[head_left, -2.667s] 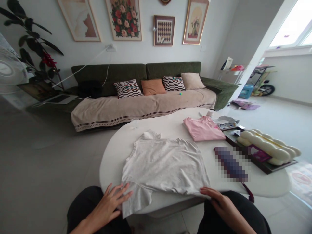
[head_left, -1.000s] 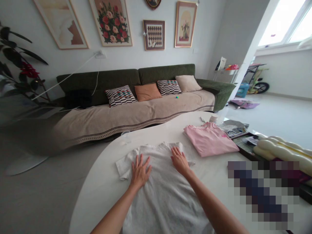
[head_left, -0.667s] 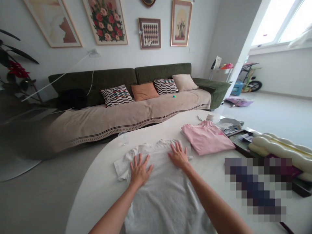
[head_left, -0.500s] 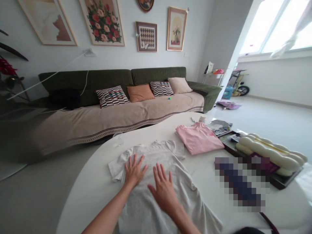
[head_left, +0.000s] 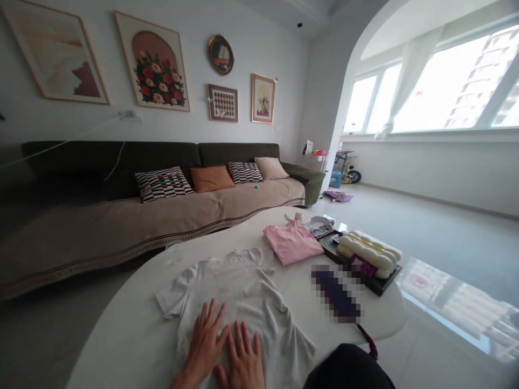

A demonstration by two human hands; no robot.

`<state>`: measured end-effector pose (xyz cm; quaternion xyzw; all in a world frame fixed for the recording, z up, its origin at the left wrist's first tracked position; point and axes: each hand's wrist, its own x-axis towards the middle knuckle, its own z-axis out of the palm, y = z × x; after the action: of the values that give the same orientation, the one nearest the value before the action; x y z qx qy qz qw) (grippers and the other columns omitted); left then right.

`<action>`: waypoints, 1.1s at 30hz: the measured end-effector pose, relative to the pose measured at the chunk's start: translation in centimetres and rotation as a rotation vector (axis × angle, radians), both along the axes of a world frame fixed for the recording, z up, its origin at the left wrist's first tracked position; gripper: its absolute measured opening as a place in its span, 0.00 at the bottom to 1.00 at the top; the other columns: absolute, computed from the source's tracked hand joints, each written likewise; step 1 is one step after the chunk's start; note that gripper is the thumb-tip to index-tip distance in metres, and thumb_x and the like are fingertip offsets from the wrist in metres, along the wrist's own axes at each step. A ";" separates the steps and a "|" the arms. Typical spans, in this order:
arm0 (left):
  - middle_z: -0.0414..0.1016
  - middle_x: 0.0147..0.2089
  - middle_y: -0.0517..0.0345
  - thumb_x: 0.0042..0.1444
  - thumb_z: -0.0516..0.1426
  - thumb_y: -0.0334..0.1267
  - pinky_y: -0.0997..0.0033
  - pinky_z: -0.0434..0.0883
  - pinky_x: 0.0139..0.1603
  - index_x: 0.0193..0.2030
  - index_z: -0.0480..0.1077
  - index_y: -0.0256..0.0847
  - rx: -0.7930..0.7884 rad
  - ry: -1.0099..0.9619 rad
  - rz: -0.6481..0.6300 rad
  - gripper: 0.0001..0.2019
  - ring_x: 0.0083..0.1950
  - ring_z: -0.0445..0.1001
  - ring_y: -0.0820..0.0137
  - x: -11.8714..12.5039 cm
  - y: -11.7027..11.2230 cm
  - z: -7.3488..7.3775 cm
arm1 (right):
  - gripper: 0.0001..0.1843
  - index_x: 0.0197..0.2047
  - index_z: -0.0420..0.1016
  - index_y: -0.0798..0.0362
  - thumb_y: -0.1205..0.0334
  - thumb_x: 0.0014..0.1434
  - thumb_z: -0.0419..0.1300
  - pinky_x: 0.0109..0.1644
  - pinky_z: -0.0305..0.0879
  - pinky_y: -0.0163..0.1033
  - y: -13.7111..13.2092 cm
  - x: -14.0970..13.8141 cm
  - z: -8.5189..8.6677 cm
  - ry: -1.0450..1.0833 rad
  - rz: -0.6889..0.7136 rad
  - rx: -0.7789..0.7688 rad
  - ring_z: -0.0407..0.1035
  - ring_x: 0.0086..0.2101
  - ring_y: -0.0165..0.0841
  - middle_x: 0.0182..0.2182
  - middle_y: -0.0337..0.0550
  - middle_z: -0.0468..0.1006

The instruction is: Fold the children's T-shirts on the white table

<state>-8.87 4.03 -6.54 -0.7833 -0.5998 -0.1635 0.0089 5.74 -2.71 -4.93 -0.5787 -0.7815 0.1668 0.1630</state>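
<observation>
A light grey T-shirt lies spread out on the white table, its neck pointing toward the sofa. My left hand rests flat on the lower middle of the shirt with the fingers apart. Close beside it, my right hand also presses on the cloth, fingers stretched out and partly spread. Neither hand grips anything. Some creases run across the shirt's right side. Just past its right sleeve sits a folded pink shirt.
On the table's right stands a dark tray bearing a puffy cream-coloured object. A blurred-out dark item with a strap lies nearer me. Behind the table is a green sofa with several cushions. A black rounded shape shows at the bottom edge.
Both hands have slid down the shirt toward me and come closer together, still flat. My view has tilted up and turned right, showing more of the window.
</observation>
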 end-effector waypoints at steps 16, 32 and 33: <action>0.61 0.59 0.58 0.56 0.47 0.46 0.59 0.66 0.53 0.61 0.54 0.50 0.201 -0.005 0.012 0.24 0.59 0.60 0.62 0.1 -10.6 -3.3 | 0.29 0.63 0.42 0.48 0.50 0.61 0.40 0.60 0.35 0.56 -1.3 -0.5 0.9 -0.067 -0.033 0.026 0.34 0.61 0.41 0.63 0.44 0.41; 0.58 0.60 0.53 0.58 0.45 0.49 0.60 0.66 0.54 0.61 0.54 0.42 0.211 0.046 0.020 0.26 0.60 0.59 0.60 0.3 -11.5 -2.5 | 0.29 0.64 0.42 0.48 0.48 0.62 0.36 0.60 0.33 0.54 -0.6 -0.6 -1.2 -0.111 -0.051 0.065 0.32 0.61 0.38 0.63 0.42 0.41; 0.58 0.61 0.53 0.58 0.45 0.49 0.60 0.66 0.54 0.61 0.54 0.41 0.208 0.059 0.020 0.26 0.60 0.59 0.60 0.3 -11.5 -2.4 | 0.29 0.64 0.41 0.47 0.48 0.61 0.36 0.60 0.33 0.54 -0.5 -0.6 -1.4 -0.112 -0.048 0.073 0.33 0.61 0.38 0.63 0.42 0.40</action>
<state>-8.54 -7.50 -8.96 -0.7764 -0.5870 -0.2018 0.1095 5.19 -3.25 -6.35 -0.5994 -0.7808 0.1015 0.1441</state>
